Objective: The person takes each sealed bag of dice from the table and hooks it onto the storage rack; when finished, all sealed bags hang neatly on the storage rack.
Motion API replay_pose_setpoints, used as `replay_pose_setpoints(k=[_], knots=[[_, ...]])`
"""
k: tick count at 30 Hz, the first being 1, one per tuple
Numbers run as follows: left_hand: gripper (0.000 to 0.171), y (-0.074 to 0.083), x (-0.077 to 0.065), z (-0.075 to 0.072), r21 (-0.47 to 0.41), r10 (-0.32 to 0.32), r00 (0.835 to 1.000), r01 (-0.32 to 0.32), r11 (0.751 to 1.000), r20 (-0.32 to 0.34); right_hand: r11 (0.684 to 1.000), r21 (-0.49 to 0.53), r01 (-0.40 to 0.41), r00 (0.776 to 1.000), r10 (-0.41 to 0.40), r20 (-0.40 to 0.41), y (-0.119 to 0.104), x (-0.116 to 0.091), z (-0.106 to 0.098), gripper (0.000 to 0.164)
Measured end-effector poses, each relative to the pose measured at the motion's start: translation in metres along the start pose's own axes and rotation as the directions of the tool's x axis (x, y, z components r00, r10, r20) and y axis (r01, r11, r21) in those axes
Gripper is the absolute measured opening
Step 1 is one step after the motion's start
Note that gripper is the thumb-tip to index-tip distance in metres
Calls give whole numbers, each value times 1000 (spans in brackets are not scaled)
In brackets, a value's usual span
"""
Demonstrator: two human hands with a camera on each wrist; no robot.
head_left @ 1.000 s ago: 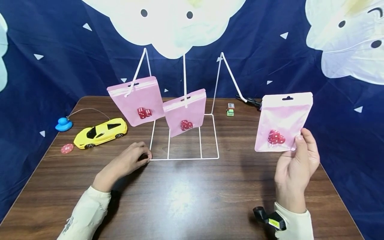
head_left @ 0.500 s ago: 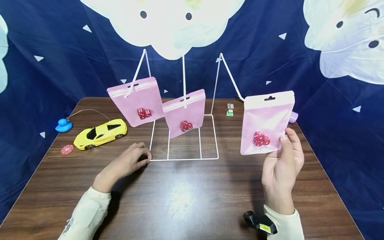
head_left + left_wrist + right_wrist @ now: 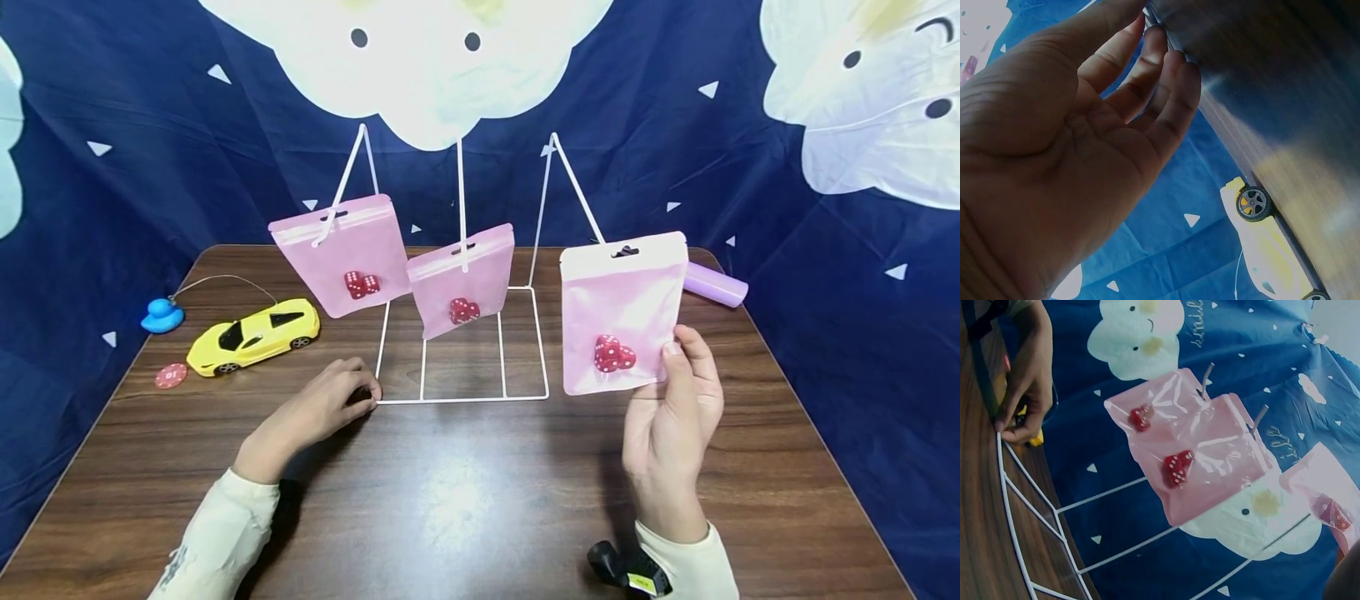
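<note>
My right hand [image 3: 675, 425] pinches the lower right edge of a pink zip bag [image 3: 585, 308] with red dice [image 3: 615, 354] inside, held upright. Its hang hole is close to the right prong [image 3: 577, 187] of a white wire rack [image 3: 461, 401]; the prong's end is hidden behind the bag's top. With thumb and fingertips my left hand [image 3: 322, 408] holds the near left corner of the rack's base. Through their holes, two more pink bags with dice hang on the other prongs, a left bag [image 3: 345, 250] and a middle bag [image 3: 442, 279].
Left of the rack on the wooden table [image 3: 450, 533] are a yellow toy car [image 3: 255, 336], a blue duck [image 3: 161, 315] on a thin wire and a red chip [image 3: 171, 376]. A purple cylinder [image 3: 716, 285] lies at the back right. A dark blue cloth [image 3: 712, 150] hangs behind.
My right hand has carried its bag left to the right prong, whose end it covers, and uncovered the purple cylinder. My left hand stays at the rack's corner.
</note>
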State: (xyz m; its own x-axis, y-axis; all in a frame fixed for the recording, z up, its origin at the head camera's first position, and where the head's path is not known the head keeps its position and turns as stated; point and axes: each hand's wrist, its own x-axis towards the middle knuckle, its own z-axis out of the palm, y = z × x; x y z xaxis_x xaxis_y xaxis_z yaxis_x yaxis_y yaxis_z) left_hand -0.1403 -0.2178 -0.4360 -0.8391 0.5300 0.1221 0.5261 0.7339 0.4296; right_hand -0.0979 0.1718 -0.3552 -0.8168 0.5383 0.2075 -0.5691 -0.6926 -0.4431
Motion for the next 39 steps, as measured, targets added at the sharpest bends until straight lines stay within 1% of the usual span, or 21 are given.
replay_pose_setpoints(k=[6, 8, 15, 24, 30, 32, 37, 39], knots=[[11, 0, 0, 0, 0, 10, 1000, -10, 1000, -7, 1000, -15, -2, 1000, 2, 4, 4, -4, 2, 15], [12, 0, 0, 0, 1, 11, 1000, -11, 1000, -9, 1000, -3, -1, 1000, 1, 1, 4, -4, 2, 14], [12, 1, -1, 0, 7, -2, 1000, 2, 1000, 2, 1000, 4, -15, 1000, 15, -3, 7, -5, 1, 14], [13, 1, 1, 0, 9, 15, 1000, -15, 1000, -5, 998, -53, -37, 999, 35, -39, 12, -4, 1, 16], [16, 0, 2, -1, 21, 37, 999, -37, 999, -28, 997, -62, -43, 998, 41, -43, 15, -1, 1, 17], [17, 0, 2, -1, 23, 32, 999, -32, 999, -28, 997, -61, -45, 997, 41, -64, 15, 0, -1, 16], [18, 1, 0, 1, 23, 10, 1000, -10, 1000, -4, 999, -3, -50, 988, 49, -146, 14, 2, -8, 14], [18, 0, -1, 1, 22, 11, 1000, -10, 1000, -5, 998, 21, -52, 988, 55, -146, 13, 3, -10, 12]])
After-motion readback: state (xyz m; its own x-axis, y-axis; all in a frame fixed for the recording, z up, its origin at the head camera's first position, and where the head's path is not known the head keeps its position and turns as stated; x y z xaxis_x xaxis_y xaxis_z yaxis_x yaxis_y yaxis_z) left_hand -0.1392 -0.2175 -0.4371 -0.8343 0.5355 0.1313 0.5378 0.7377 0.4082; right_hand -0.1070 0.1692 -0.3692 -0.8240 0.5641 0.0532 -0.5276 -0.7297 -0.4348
